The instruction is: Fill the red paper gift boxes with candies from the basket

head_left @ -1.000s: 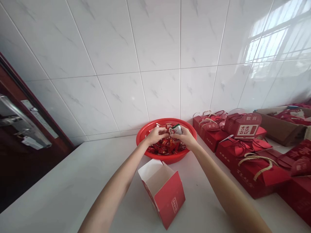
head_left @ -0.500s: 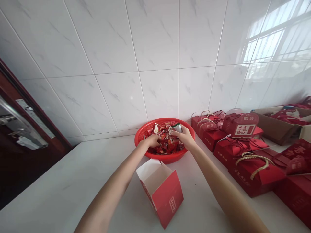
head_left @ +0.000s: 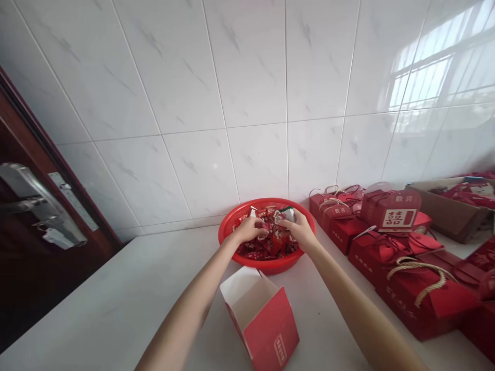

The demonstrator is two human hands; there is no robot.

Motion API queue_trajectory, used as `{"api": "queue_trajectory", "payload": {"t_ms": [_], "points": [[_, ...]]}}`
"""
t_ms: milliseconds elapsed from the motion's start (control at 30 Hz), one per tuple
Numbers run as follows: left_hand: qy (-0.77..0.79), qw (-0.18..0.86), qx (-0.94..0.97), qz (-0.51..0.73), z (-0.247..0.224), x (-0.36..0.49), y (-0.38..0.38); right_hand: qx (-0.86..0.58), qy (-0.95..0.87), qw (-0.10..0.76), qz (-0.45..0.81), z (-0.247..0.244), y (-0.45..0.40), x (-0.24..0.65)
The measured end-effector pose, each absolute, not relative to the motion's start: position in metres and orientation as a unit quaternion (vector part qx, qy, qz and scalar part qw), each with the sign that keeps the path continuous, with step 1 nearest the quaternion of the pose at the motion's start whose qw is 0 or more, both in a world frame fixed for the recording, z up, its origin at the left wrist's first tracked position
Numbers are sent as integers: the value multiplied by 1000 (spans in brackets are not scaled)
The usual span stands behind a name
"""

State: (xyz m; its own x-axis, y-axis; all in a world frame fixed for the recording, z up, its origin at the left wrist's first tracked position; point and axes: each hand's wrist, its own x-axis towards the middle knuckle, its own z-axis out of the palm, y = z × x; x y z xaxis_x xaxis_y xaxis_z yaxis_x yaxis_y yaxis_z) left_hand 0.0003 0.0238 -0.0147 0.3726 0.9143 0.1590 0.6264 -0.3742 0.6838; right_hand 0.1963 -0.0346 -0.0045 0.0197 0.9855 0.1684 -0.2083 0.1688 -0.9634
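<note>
Both hands are inside a red plastic basket filled with wrapped candies, mostly in red wrappers. My left hand has its fingers closed in a pinch at the candies on the left side; what lies between the fingertips is too small to name. On the right side, my right hand is closed on a candy packet with a white and green wrapper. Just in front of the basket stands a red gift box, its top open and its white inside showing.
Red gift boxes, some with rope handles, crowd the right side of the white table. A cardboard box with red items sits behind them. A tiled wall closes the back, and a door with a lock is at the left.
My left hand has lifted slightly and shifted towards the middle of the basket. My right hand still holds the packet. The whole view has tilted a little upward.
</note>
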Motion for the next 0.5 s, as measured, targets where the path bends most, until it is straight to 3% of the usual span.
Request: {"api": "queue_trajectory", "payload": {"t_ms": [200, 500], "points": [[419, 317, 754, 393, -8, 1, 25, -374, -460, 623, 510, -4, -33, 197], [372, 375, 730, 434, -3, 5, 17, -376, -480, 588, 531, -2, -37, 199]]}}
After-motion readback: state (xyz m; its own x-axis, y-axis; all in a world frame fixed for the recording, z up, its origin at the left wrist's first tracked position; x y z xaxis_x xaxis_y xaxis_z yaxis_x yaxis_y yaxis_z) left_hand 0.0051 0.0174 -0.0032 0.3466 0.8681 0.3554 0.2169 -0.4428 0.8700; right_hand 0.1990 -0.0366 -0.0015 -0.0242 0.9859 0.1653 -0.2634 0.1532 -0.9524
